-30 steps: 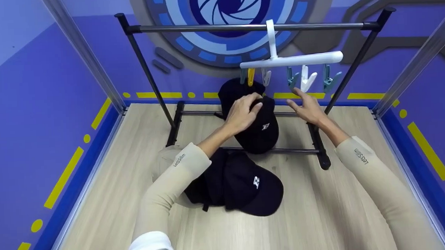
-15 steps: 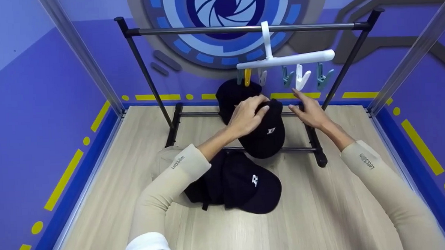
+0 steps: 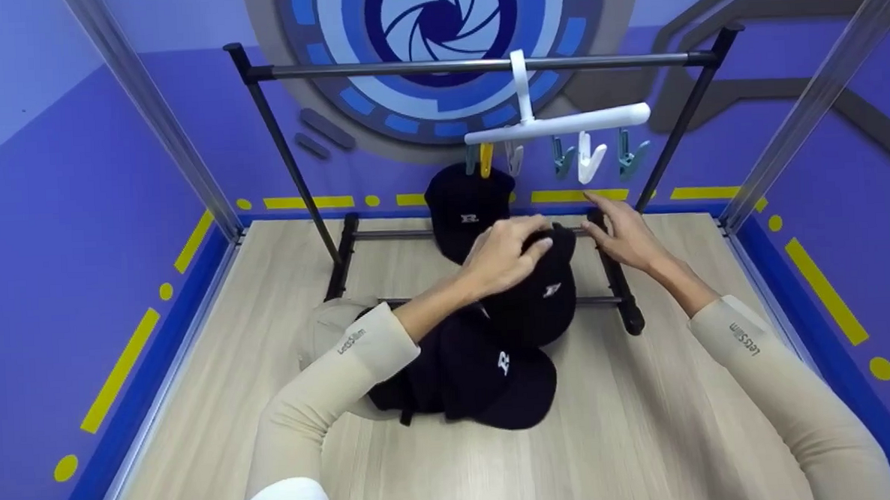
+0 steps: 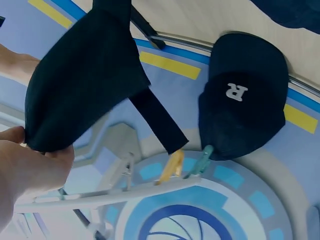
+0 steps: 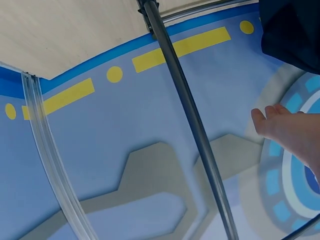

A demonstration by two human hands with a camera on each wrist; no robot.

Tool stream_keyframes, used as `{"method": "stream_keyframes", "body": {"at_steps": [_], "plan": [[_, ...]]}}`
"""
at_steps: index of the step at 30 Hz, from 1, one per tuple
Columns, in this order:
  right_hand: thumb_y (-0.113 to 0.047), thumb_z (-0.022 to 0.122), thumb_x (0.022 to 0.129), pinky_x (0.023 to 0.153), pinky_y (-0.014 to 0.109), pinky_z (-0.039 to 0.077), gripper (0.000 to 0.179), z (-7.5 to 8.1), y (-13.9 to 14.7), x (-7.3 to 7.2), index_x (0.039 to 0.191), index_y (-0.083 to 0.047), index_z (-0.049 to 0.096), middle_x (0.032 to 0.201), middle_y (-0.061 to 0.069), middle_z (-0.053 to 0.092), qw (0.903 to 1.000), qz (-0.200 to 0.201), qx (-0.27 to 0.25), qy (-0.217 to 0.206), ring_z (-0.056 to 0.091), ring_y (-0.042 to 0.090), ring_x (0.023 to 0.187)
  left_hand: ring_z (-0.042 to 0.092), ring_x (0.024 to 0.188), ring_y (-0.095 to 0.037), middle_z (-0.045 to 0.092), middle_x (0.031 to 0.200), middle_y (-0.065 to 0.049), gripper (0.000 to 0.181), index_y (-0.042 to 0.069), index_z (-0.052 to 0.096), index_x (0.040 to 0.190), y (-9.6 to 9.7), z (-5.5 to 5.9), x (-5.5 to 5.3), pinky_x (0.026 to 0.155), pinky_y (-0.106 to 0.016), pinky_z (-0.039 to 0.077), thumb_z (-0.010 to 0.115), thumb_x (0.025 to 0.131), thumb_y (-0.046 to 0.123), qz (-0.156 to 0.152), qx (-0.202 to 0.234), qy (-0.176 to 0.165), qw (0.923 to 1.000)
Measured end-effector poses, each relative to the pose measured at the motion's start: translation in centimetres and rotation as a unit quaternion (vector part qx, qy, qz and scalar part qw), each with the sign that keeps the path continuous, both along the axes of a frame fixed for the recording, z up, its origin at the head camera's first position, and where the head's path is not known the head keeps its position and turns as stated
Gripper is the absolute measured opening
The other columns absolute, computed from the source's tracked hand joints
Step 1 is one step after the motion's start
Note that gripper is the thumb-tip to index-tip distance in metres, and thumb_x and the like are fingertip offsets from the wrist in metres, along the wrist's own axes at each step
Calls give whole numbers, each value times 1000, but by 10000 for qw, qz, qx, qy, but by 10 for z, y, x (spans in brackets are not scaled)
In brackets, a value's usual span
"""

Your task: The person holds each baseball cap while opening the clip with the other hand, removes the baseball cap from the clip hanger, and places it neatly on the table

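Observation:
My left hand [image 3: 507, 258] grips a black baseball cap [image 3: 560, 305] by its edge, and the cap hangs tilted below the fingers. In the left wrist view, its strap end dangles free. To the right, my right hand [image 3: 628, 234] is held with fingers spread and nothing in it, just below the clips of a white hanger [image 3: 560, 125]. A second black cap with a white R [image 3: 469, 204] hangs at the hanger's left end, near a yellow clip [image 3: 486, 160] and a teal one. White [image 3: 590, 159] and teal clips [image 3: 631, 159] hang at the right.
A dark metal rack [image 3: 407, 68] carries the hanger on its top bar. On the wooden floor, another black cap [image 3: 496, 383] lies in the foreground beside a beige cap [image 3: 325, 334], partly behind my left sleeve. Blue-purple panels [image 3: 77, 258] enclose the space.
My left hand has moved right and down with the cap, uncovering the letter on the hanging cap. My right hand has dropped slightly away from the clips. The head view has shifted.

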State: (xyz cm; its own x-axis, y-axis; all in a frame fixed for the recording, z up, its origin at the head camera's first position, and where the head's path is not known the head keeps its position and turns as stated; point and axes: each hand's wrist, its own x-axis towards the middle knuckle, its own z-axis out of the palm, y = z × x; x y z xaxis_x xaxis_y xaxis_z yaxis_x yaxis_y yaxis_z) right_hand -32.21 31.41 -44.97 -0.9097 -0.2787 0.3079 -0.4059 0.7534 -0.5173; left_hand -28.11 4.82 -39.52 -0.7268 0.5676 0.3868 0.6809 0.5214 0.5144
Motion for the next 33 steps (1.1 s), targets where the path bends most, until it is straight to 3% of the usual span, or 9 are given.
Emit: {"method": "stream_keyframes", "body": {"at_steps": [8, 12, 14, 17, 19, 20, 26, 30, 33], "plan": [[-12, 57, 104, 118, 62, 29, 54, -4, 2, 5, 152, 8, 39, 154, 32, 44, 9999, 121, -69, -13, 41, 50, 142, 72, 95, -15, 77, 107, -2, 20, 13, 74, 112, 13, -3, 26, 82, -30, 55, 65, 99, 25, -51, -245, -696, 9973], [-15, 56, 105, 119, 63, 28, 54, -1, -1, 6, 152, 7, 39, 154, 32, 43, 9999, 142, -64, -73, 39, 50, 143, 66, 87, -12, 75, 98, -5, 19, 8, 73, 109, 16, -9, 35, 79, -22, 50, 64, 98, 20, 90, -144, -1501, 9885], [-15, 56, 105, 119, 62, 28, 55, -1, -1, 7, 153, 6, 39, 154, 31, 43, 9998, 148, -71, -101, 39, 50, 144, 60, 84, -10, 70, 95, -3, 17, 7, 71, 108, 17, -14, 40, 76, -20, 46, 63, 97, 18, 243, 51, -2210, 9750], [-14, 56, 105, 119, 63, 28, 54, -3, -2, 10, 152, 6, 40, 153, 33, 43, 9998, 181, -52, -90, 39, 51, 143, 52, 79, -9, 61, 93, 1, 10, 9, 66, 102, 16, -24, 48, 67, -21, 42, 62, 96, 16, 523, 411, -3361, 9395], [-12, 57, 104, 118, 64, 28, 54, -5, 0, 11, 151, 7, 41, 152, 33, 44, 9998, 189, -39, -59, 40, 52, 142, 50, 76, -10, 57, 93, 2, 5, 12, 62, 98, 15, -33, 51, 62, -23, 40, 62, 94, 15, 650, 529, -3846, 9193], [-12, 57, 104, 118, 64, 28, 54, -6, 1, 12, 151, 7, 41, 152, 34, 44, 9998, 183, -29, -46, 40, 52, 142, 49, 77, -11, 56, 94, 1, 5, 13, 60, 97, 13, -37, 52, 62, -23, 40, 61, 94, 16, 690, 522, -3952, 9145], [-11, 58, 103, 117, 64, 29, 52, -10, 3, 11, 150, 8, 43, 149, 34, 47, 9998, 201, -52, -7, 42, 53, 139, 48, 81, -9, 58, 101, -1, 7, 14, 56, 94, -10, -62, 48, 70, -22, 40, 59, 92, 20, 978, 92, -3849, 9177], [-10, 58, 103, 117, 64, 29, 52, -13, 5, 11, 149, 9, 43, 149, 35, 47, 9995, 298, -29, -34, 42, 53, 139, 50, 75, -12, 50, 94, -2, 15, 14, 49, 91, -30, -77, 45, 57, -24, 46, 55, 101, 24, 1079, 41, -4266, 8980], [-7, 58, 102, 116, 65, 29, 51, -15, 8, 13, 148, 11, 44, 148, 36, 48, 9994, 328, -69, -26, 42, 53, 139, 55, 81, -13, 50, 95, -2, 21, 15, 47, 88, -40, -84, 43, 59, -29, 57, 54, 104, 26, 1030, 70, -4393, 8924]]}}
